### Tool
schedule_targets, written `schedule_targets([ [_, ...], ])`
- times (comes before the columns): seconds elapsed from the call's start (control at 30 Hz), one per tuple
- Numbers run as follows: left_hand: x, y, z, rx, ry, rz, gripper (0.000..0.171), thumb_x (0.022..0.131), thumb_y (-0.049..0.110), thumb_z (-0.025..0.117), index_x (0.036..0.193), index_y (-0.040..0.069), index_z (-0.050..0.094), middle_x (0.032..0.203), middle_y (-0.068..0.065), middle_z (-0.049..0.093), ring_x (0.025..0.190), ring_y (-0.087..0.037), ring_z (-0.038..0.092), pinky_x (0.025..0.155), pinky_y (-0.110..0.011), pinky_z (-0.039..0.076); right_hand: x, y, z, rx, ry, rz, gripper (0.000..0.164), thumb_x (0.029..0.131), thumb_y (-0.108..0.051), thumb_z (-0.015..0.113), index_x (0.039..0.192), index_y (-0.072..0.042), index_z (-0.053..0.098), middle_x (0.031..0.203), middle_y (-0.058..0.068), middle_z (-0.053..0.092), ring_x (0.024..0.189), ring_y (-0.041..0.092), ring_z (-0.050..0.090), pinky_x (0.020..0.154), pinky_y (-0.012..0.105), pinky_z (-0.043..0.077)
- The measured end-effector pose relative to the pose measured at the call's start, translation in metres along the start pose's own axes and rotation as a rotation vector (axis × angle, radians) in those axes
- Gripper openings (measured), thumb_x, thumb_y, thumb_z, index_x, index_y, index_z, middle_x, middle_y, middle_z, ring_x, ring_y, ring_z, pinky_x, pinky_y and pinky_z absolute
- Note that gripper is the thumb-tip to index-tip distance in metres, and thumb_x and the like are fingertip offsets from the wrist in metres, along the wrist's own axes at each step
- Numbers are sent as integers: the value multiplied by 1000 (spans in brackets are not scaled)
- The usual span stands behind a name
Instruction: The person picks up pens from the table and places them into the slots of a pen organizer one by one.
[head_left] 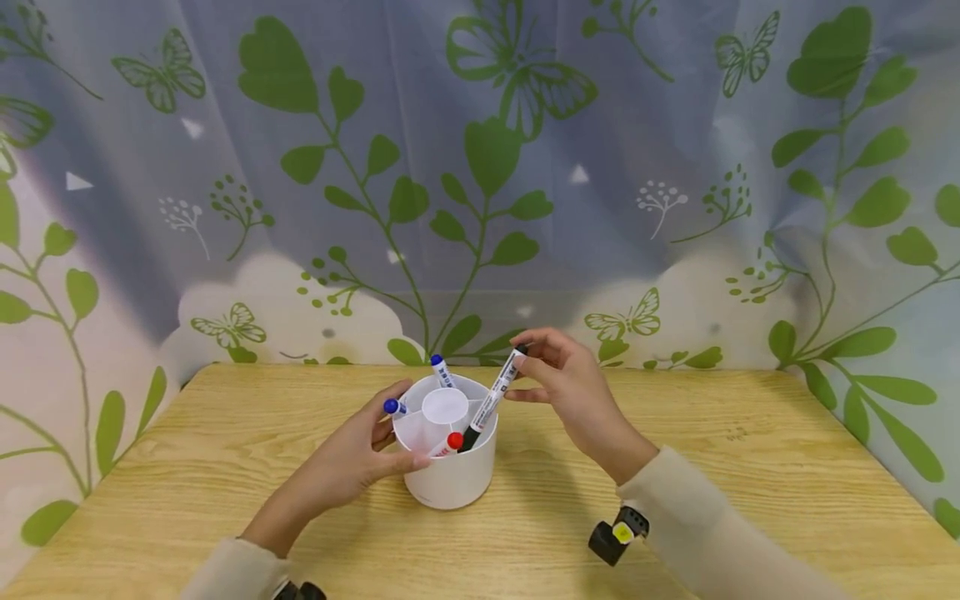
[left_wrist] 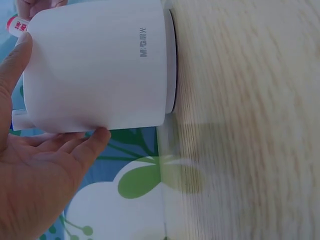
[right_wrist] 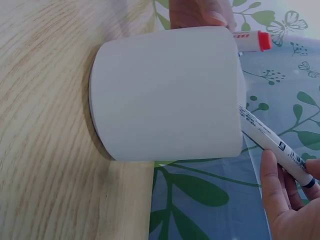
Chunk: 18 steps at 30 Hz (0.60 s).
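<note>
A round white pen holder (head_left: 453, 483) with divided compartments stands on the wooden table. My left hand (head_left: 348, 454) grips its left side, thumb at the front rim and fingers round the back. My right hand (head_left: 573, 392) pinches a white marker with black ends (head_left: 495, 396) near its upper end. That marker slants down over the right rim, its lower black end inside the holder. A red-capped marker (head_left: 453, 442) leans at the front rim by my left thumb. One blue-ended marker (head_left: 393, 407) rests at the left rim, another blue-ended marker (head_left: 441, 368) at the back.
The light wood table (head_left: 675, 500) extends on both sides of the holder. Behind its far edge hangs a curtain (head_left: 637, 167) printed with green leaves and butterflies. A black wrist device (head_left: 618, 533) sits at my right sleeve.
</note>
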<state>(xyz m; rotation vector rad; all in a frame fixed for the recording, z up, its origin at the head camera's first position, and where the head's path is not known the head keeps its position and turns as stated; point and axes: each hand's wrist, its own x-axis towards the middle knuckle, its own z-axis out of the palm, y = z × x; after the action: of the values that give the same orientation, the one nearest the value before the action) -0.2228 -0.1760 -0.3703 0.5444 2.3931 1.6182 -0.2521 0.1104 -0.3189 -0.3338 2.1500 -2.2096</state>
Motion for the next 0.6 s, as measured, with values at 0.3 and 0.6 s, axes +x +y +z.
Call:
schedule_targets([
  [0.3,-1,1,-5,-7,-28,-11,105,91,30,83,166,2,15,168,-25,32,153,-43,38,120,-50,41,-1,7,7,-30,-9,-5,22,101,4,61,123,3,59,99,6,63,90,16,68,85,46,66],
  [0.6,-1,-2,-8,-12,-46,-11,105,92,32,81,167,1,13,170,-23,27,155,-42,33,121,-51,39,-2,12,11,-104,-40,-24,22,97,9,63,118,5,61,108,14,68,92,17,69,91,46,64],
])
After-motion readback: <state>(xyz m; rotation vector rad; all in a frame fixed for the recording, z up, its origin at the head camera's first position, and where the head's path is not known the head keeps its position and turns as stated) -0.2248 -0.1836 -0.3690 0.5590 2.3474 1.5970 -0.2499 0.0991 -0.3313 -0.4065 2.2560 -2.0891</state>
